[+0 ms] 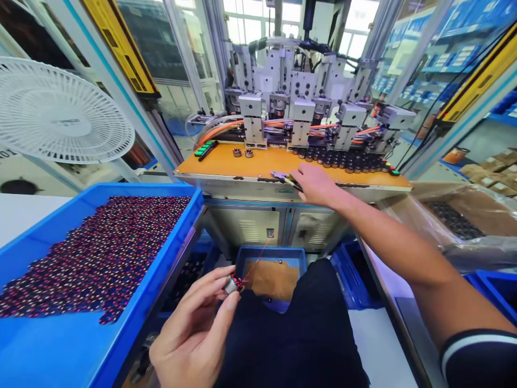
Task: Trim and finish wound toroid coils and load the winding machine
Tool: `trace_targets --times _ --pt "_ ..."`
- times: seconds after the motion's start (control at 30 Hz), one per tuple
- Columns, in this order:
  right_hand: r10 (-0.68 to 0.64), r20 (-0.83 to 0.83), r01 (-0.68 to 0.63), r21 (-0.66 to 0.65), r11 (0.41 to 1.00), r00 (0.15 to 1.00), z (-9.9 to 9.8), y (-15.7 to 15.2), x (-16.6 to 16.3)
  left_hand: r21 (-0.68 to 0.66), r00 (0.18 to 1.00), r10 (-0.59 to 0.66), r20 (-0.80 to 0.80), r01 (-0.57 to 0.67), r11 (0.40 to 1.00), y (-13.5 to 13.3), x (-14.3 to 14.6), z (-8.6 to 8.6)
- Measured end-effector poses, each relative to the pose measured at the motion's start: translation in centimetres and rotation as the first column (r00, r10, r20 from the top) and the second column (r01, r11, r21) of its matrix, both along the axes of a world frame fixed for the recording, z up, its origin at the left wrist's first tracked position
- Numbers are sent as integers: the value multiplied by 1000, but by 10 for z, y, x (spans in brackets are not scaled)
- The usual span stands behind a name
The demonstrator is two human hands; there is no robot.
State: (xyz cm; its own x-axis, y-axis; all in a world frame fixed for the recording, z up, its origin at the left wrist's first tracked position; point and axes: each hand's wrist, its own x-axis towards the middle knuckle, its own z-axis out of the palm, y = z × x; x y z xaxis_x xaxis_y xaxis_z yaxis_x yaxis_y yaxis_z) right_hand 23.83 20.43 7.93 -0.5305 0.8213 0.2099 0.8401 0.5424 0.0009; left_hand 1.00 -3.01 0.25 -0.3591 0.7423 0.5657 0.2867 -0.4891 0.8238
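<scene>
My left hand point(197, 328) pinches a small wound motor core point(232, 284) between thumb and fingertips, above my lap. Its side looks silvery and its end shows red winding, from which a thin red wire point(264, 248) trails up and away. Farther out, my right hand point(313, 184) reaches to the front edge of the orange worktop point(222, 164). Its fingers are closed on the handles of a pair of pliers point(280, 175), whose jaws point left along that edge. Close behind this hand stand rows of dark round parts point(351, 160).
A machine point(299, 108) with several heads rises behind the worktop, with two loose round parts point(242, 153) at left. The blue tray point(121, 345) at left holds many red-wound pieces. A blue bin point(301, 254) sits below, a plastic-lined carton point(496, 231) right, a fan point(64, 116) left.
</scene>
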Motion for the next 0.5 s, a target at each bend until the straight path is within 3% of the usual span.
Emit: trace_targets --times 0.13,0.23,0.33,0.5 --pt "78 -154 -82 -24 996 985 -28 -69 27 84 999 -44 -26 46 995 -3 8 1" --pt "122 -492 -224 -153 962 862 -57 -129 39 110 984 -59 -165 78 991 -5 9 1" --pt "50 -666 -316 -284 905 744 -78 -180 41 97 978 -68 -195 88 991 -5 11 1" --pt "37 -761 -454 -345 821 647 -81 -220 38 68 987 -53 -155 64 996 -5 19 3"
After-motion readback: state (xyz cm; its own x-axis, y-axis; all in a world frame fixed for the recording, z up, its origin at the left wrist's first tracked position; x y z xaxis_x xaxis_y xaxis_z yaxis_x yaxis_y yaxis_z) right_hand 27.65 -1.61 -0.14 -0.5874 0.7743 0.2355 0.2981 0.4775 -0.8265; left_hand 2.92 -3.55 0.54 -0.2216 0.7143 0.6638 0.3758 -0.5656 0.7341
